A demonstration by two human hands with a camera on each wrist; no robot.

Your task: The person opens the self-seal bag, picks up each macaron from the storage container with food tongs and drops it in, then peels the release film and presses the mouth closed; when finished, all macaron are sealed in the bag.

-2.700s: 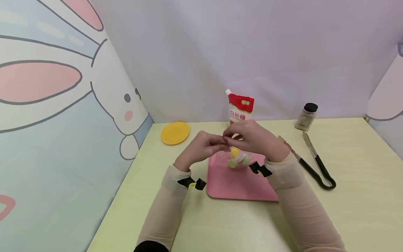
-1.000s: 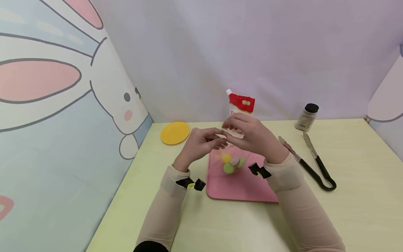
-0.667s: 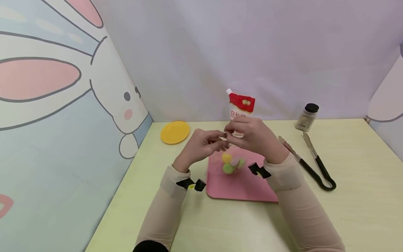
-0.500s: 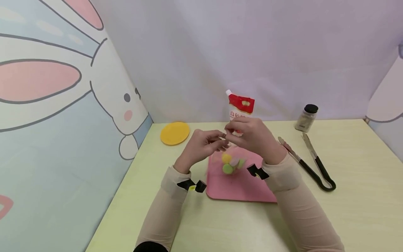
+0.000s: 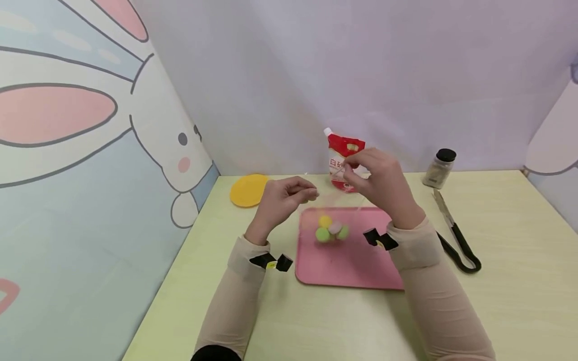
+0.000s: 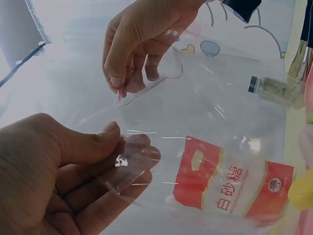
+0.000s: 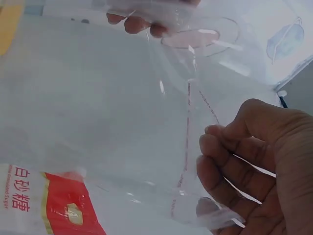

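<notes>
In the head view my left hand (image 5: pixel 283 201) and right hand (image 5: pixel 381 181) are raised apart above a pink tray (image 5: pixel 331 268). A large clear plastic bag (image 6: pixel 215 115) stretches between them, its edge pinched by the left thumb and fingers. The right thumb and finger pinch a thin strip with red print (image 7: pixel 208 106), lifted away from a red-printed line along the bag's edge. Several small round pieces, including a yellow one (image 5: pixel 325 221) and a green one (image 5: pixel 322 234), sit low in line with the bag; I cannot tell surely whether they lie inside it.
A red and white sugar pouch (image 5: pixel 337 165) stands at the back. Left of it lies a yellow disc (image 5: pixel 247 190). To the right are a black-lidded jar (image 5: pixel 439 170) and metal tongs with black handles (image 5: pixel 461 240), partly hidden by the right arm.
The hands, close together before, have separated. My right hand has moved up and right with the strip, the left slightly left. The round pieces have shifted left over the tray.
</notes>
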